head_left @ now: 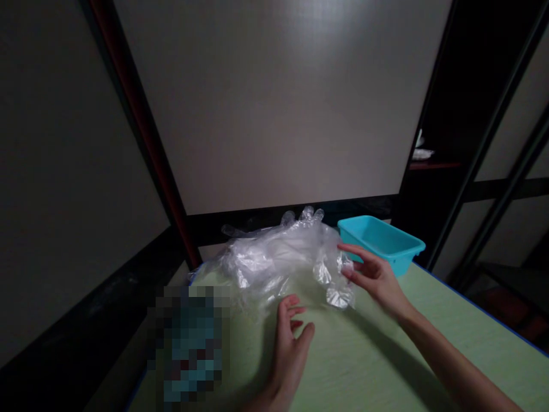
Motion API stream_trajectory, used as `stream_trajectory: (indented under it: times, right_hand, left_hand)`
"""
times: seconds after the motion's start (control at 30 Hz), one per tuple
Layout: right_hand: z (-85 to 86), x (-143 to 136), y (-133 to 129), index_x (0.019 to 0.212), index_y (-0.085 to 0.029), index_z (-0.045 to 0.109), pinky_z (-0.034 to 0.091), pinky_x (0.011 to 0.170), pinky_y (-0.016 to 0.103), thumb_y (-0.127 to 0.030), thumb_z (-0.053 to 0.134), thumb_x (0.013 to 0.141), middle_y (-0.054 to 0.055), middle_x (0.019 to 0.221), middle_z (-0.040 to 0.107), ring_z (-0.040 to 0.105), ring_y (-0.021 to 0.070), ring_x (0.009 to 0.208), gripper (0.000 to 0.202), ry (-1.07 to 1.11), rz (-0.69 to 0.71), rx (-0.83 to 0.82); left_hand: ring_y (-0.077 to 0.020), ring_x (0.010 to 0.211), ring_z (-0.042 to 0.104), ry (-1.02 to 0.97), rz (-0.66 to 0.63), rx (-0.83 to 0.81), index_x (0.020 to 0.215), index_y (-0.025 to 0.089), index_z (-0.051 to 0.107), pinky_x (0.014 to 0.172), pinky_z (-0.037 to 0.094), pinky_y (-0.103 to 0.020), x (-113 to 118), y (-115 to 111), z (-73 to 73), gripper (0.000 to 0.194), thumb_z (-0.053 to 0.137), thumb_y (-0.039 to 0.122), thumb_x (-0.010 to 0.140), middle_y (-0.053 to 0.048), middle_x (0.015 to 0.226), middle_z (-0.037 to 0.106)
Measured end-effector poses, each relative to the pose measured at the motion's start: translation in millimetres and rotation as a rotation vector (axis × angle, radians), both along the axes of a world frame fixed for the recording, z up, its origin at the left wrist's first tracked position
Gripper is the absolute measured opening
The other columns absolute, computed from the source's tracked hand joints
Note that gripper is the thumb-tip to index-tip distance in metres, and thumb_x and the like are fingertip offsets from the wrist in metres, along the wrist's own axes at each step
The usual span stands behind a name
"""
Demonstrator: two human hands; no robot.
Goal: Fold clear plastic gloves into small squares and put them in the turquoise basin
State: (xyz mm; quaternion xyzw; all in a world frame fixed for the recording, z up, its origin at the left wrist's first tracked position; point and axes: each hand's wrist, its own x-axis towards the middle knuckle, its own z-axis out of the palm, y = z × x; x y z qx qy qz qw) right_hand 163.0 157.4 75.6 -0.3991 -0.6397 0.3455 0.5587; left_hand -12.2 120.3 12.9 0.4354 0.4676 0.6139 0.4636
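Observation:
A loose heap of clear disposable plastic gloves [274, 252] lies crumpled at the back of the table, with several glove fingers poking up along its far edge. My right hand [373, 277] is at the heap's right side, thumb and fingers apart around the film, its fingertips at or touching the plastic. I cannot tell whether a fold lies against the thumb. In front of the heap is my left hand [292, 346], fingers curved and spread from the thumb, with nothing in it.
A turquoise plastic basin [386, 237] stands at the back right, just behind my right hand. The pale green table [334, 360] has a blue edge. A blurred-out teal item [191, 343] lies at the left. Large light panels [283, 114] rise behind the table.

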Motion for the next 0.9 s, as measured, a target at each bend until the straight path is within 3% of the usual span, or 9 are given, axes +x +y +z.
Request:
stream_trajectory:
  times: [0.1,0.2,0.4,0.53,0.67,0.77,0.9]
  right_hand:
    - [2.8,8.4,3.7,0.107,-0.021,0.056,0.046,0.052,0.022,-0.026,0.063,0.065,0.003,0.089,0.064,0.058,0.0117,0.060,0.043,0.176,0.086,-0.250]
    - [-2.8,14.5,7.9,0.097,-0.019,0.061,0.045,0.054,0.020,-0.021,0.061,0.064,0.004,0.093,0.064,0.059,0.0117,0.065,0.033,0.154,0.150,-0.420]
    - [-20.7,19.6,14.0,0.092,-0.019,0.063,0.046,0.051,0.020,-0.020,0.057,0.066,0.003,0.089,0.064,0.060,0.0117,0.064,0.027,0.017,0.207,-0.555]
    - [-32.6,24.3,21.9,0.086,-0.018,0.065,0.047,0.050,0.026,-0.028,0.054,0.071,0.003,0.073,0.065,0.060,0.0156,0.060,0.021,-0.282,0.060,-0.372]
    - [-33.1,21.8,26.3,0.083,-0.018,0.064,0.048,0.063,0.032,-0.028,0.056,0.071,0.006,0.086,0.064,0.059,0.0200,0.074,0.018,-0.362,-0.106,-0.190]
    - [-24.9,14.3,20.0,0.090,-0.020,0.063,0.046,0.072,0.033,-0.030,0.049,0.079,0.006,0.097,0.063,0.057,0.0212,0.086,0.021,-0.440,-0.073,-0.032]
    - [-17.3,1.8,5.7,0.098,-0.019,0.060,0.044,0.079,0.034,-0.030,0.042,0.085,0.006,0.100,0.063,0.057,0.0195,0.092,0.025,-0.600,0.126,0.130]
  left_hand:
    - [-0.0193,0.096,0.050,-0.085,0.069,0.037,0.101,0.022,0.046,0.078,0.038,-0.027,-5.5,6.6,-5.2,0.049,0.066,0.018,0.056,-0.005,0.107,0.050]
    - [-0.0201,0.101,0.050,-0.137,0.063,0.006,0.108,0.025,0.042,0.078,0.040,-0.027,-11.0,11.1,-7.7,0.053,0.067,0.027,0.061,-0.005,0.109,0.050]
    - [-0.0165,0.069,0.059,-0.226,-0.004,-0.006,0.103,0.021,0.040,0.060,0.043,-0.028,-17.0,20.3,-0.7,0.040,0.051,0.043,0.072,-0.005,0.092,0.057]
    - [-0.0121,0.059,0.051,-0.125,0.152,0.011,0.092,0.020,0.044,0.053,0.038,-0.024,-20.2,22.1,-0.6,0.028,0.048,0.041,0.074,0.000,0.077,0.052]
    - [-0.0132,0.066,0.048,0.111,0.256,0.169,0.084,0.021,0.048,0.061,0.038,-0.023,-21.6,20.3,0.1,0.017,0.055,0.025,0.068,0.003,0.072,0.048]
    - [-0.0164,0.071,0.050,0.387,0.103,0.337,0.078,0.021,0.053,0.068,0.039,-0.026,-22.0,19.0,3.3,0.016,0.055,0.013,0.064,0.000,0.073,0.053]
    - [-0.0217,0.090,0.052,0.833,-0.130,0.484,0.087,0.021,0.058,0.085,0.036,-0.038,-21.1,12.2,9.1,0.027,0.049,0.007,0.066,-0.004,0.090,0.060]
